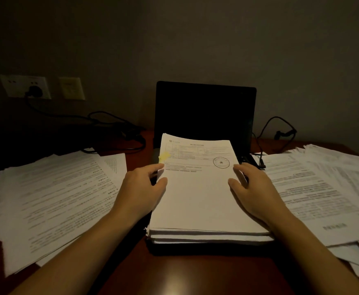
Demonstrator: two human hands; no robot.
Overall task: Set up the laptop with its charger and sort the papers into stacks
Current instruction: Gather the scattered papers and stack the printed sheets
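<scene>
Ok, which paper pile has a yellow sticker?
The middle stack between the left hand and right hand; its yellow tab sticks out at the left edge. The left pile and right pile show none.

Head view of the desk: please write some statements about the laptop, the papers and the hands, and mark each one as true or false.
1. The laptop screen is dark. True.
2. The left hand holds a pen. False: it holds the left edge of the paper stack.
3. A plug sits in the wall socket. True.
4. The stamp on the top sheet is square. False: it is round, with a star inside.
5. A yellow tab sticks out at the stack's left edge. True.
</scene>
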